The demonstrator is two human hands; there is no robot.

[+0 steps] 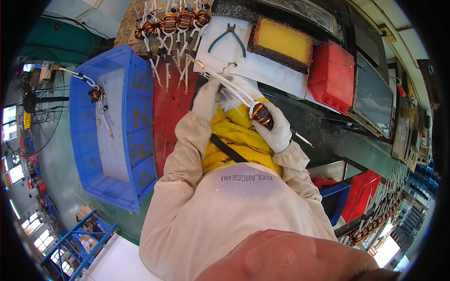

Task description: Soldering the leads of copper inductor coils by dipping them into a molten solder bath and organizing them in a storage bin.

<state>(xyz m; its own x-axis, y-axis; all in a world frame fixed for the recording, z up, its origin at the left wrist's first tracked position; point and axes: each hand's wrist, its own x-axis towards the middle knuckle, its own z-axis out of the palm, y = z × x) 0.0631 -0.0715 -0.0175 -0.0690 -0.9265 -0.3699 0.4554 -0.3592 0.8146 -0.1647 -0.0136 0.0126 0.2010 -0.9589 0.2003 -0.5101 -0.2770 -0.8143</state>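
Observation:
My right hand [275,129], in a white glove, is closed around a toroidal coil [261,115] wound with copper-orange and black wire. From the coil, white leads [229,84] with bare copper tips slant up to the left, and another lead [303,139] comes out on the far side of my right hand. Beside the long leads is my gloved left hand [207,99]. Its fingers are smeared and partly hidden, so their grip does not show. Beneath both hands lies yellow cloth [234,136] over my lap.
Several similar coils [177,21] lie at the bench's far left. Pliers [228,40] rest on a white sheet near a yellow-filled tray [286,41] and a red bin [331,77]. Left stands a blue crate [136,126] holding one coil [97,93]; beyond it, a fan [40,103].

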